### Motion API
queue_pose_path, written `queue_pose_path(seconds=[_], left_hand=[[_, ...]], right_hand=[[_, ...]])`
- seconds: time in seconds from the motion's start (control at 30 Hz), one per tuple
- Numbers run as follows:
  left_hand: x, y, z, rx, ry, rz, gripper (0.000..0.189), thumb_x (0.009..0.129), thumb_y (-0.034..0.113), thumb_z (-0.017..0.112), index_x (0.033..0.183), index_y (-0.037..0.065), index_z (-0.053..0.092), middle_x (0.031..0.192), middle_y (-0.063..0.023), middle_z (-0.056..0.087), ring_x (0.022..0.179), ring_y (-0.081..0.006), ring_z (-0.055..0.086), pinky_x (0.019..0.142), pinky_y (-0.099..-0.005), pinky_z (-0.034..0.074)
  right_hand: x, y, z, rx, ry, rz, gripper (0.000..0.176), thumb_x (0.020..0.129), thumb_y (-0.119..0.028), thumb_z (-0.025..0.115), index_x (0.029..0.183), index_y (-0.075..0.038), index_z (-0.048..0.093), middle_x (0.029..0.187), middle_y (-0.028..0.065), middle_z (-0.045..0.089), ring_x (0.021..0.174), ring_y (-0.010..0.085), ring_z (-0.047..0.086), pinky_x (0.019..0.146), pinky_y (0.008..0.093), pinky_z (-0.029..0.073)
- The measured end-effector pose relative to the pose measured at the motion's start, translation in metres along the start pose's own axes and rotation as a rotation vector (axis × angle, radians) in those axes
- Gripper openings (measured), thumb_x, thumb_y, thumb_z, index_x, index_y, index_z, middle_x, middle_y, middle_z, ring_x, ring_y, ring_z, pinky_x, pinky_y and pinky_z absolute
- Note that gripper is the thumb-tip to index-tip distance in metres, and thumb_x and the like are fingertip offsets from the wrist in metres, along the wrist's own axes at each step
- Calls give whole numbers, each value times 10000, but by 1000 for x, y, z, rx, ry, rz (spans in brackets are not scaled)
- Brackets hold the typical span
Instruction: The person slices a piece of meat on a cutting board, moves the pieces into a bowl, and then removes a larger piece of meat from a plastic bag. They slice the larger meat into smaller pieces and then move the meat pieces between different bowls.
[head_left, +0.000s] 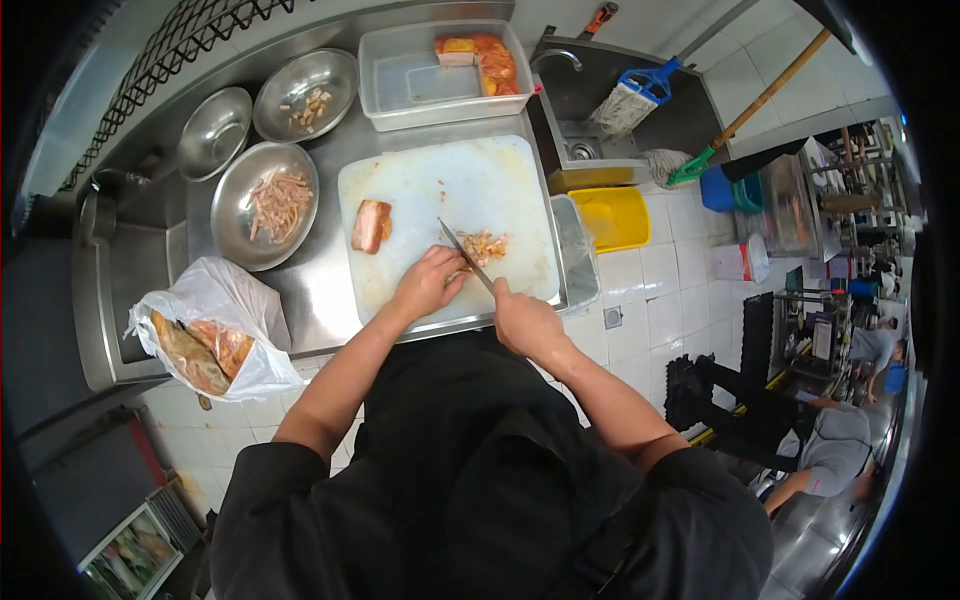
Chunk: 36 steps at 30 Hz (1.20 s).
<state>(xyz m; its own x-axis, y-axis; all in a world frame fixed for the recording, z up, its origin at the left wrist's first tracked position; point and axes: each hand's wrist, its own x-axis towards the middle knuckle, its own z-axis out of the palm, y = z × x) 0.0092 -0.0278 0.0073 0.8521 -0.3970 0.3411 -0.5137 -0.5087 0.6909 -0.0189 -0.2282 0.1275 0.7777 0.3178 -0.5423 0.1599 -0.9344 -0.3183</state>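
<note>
My right hand (527, 322) is wrapped round the handle of a kitchen knife (467, 255), its blade pointing up and left over the white cutting board (400, 180). Just left of the blade, my left hand (430, 282) has its fingers curled down on a piece of meat, mostly hidden under the fingertips. Chopped meat bits (487, 246) lie against the blade's right side. A block of pork belly (371, 227) with a browned edge rests on the board's left part.
Steel bowls stand left of the board, one with meat strips (279, 206), one with small cubes (312, 108). Behind is a plastic tub (400, 60) with larger meat pieces. A white bag (235, 290) holds more meat. A yellow bin (612, 218) and mops are at right; people work farther off.
</note>
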Motion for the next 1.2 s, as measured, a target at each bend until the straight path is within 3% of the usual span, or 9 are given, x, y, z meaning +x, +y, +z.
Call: queue_pose_path(seconds=[0.23,0.37,0.5,0.63,0.8,0.93,1.07,1.17,1.2], left_hand=[[2,-5,-11,-51,-70,-26,230,802,96,771,1007,15,704,1034,-118,687,1025,-317,636,884,-388,542],[2,-4,-20,-65,-50,-36,215,801,86,763,996,17,705,1029,-112,689,1021,-314,638,876,-388,547],[-6,-13,-13,0,-104,28,201,796,57,741,989,14,703,1015,-117,685,1020,-307,637,861,-392,548],[-8,-10,-10,15,-41,51,194,788,46,732,977,14,703,1006,-113,682,1008,-304,634,856,-393,548],[-9,-4,-12,-1,-30,15,182,786,43,732,964,16,706,1019,-110,681,1002,-307,629,862,-392,546],[-7,-8,-15,16,-115,-9,174,791,44,730,962,16,709,1021,-113,678,1005,-310,627,866,-392,544],[-7,-14,-22,-19,-156,21,161,801,45,726,959,18,712,1019,-117,680,1004,-311,626,859,-393,543],[-5,-19,-26,-25,-120,81,152,812,49,723,961,20,715,1005,-112,688,989,-312,631,854,-399,543],[-6,-18,-26,-10,-150,70,152,812,51,724,960,18,715,1000,-108,691,982,-314,635,855,-399,543]], right_hand=[[63,4,37,190,255,-131,192,909,-78,499,1075,15,470,845,294,688,811,490,682,748,585,524],[30,-9,0,159,158,-87,216,911,-72,488,1105,20,468,855,292,689,823,485,682,753,592,515],[17,-10,22,64,23,-7,250,912,-85,495,1138,22,475,863,296,691,819,478,687,752,587,523],[63,-4,43,132,199,-103,270,913,-85,495,1158,25,468,877,300,694,830,479,690,761,585,528],[47,-12,1,109,27,-61,379,919,-86,493,1266,52,424,884,311,690,870,484,689,790,577,528],[30,-23,23,140,50,4,359,929,-115,497,1240,51,428,883,333,677,868,496,679,791,585,520],[80,-11,46,271,186,-58,294,935,-112,492,1186,36,448,907,344,675,850,511,666,779,589,512],[59,-22,19,268,171,-106,302,945,-118,469,1203,39,448,908,350,671,852,521,661,782,597,511],[44,-28,15,235,80,-12,381,943,-111,467,1281,61,427,910,358,668,854,524,661,788,599,512]])
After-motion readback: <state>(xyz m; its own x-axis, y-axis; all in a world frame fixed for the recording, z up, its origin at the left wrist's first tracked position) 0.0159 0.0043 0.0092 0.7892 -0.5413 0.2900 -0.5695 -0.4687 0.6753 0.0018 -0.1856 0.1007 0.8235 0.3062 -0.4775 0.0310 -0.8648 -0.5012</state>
